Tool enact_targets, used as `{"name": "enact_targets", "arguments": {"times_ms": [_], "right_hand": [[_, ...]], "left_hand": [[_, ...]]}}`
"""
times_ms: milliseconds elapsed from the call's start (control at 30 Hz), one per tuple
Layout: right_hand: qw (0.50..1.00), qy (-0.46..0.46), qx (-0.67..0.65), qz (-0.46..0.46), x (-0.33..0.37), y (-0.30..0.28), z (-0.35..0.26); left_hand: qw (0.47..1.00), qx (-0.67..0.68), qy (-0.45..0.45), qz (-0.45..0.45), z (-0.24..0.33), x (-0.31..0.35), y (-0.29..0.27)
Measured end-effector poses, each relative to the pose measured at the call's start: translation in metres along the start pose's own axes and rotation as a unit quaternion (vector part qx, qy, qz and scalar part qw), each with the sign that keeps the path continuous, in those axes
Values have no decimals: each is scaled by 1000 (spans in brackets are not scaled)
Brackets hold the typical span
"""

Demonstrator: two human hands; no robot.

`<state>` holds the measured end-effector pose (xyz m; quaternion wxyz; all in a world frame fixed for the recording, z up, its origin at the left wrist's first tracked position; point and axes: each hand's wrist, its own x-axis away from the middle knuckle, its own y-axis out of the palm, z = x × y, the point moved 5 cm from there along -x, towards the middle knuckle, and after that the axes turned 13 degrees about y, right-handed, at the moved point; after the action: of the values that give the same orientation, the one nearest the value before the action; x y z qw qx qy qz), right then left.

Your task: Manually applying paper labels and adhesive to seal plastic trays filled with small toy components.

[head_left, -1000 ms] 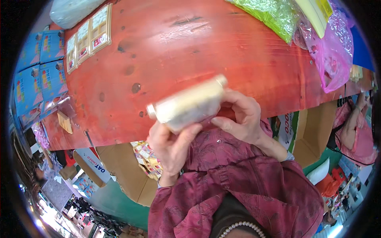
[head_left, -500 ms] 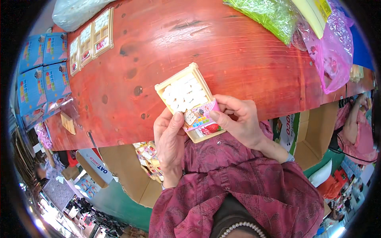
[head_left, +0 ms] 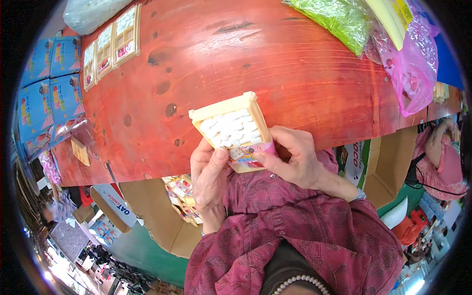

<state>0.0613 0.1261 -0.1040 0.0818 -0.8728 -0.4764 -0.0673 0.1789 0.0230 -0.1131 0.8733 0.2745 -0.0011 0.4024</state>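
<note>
In front of my chest I hold a cream-coloured tray (head_left: 223, 109) filled with small white pieces (head_left: 231, 129). It is tilted, far end raised. A pink printed sleeve (head_left: 264, 147) wraps around its near part. My left hand (head_left: 209, 179) grips the tray's left side, with the thumb on the sleeve's left edge. On the other side, the fingers of my right hand (head_left: 297, 160) close round the edge, and that thumb presses on the sleeve. The undersides of both hands' fingers are hidden.
Several similar trays (head_left: 138, 34) lie at the far left beside stacked blue boxes (head_left: 37, 105). A small cream piece (head_left: 80, 151) is nearer. Green (head_left: 339, 24) and pink plastic bags (head_left: 415, 73) lie far right. Below the red table's (head_left: 305, 69) edge, a cardboard box (head_left: 152, 209) holds packed trays.
The tray has tipped so its far end stands up more, and it has turned slightly and come nearer to me. Both hands keep their hold on it.
</note>
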Motion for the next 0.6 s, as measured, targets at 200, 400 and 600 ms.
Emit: {"name": "enact_targets", "arguments": {"times_ms": [200,400,600], "right_hand": [[997,-58,21,35,3,2,-17],[979,-151,100,89,10,6,-35],[948,-248,155,126,18,1,-53]], "left_hand": [[998,37,46,29,-1,5,-10],[996,15,84,3,-1,-4,19],[987,-28,154,-19,2,0,17]]}}
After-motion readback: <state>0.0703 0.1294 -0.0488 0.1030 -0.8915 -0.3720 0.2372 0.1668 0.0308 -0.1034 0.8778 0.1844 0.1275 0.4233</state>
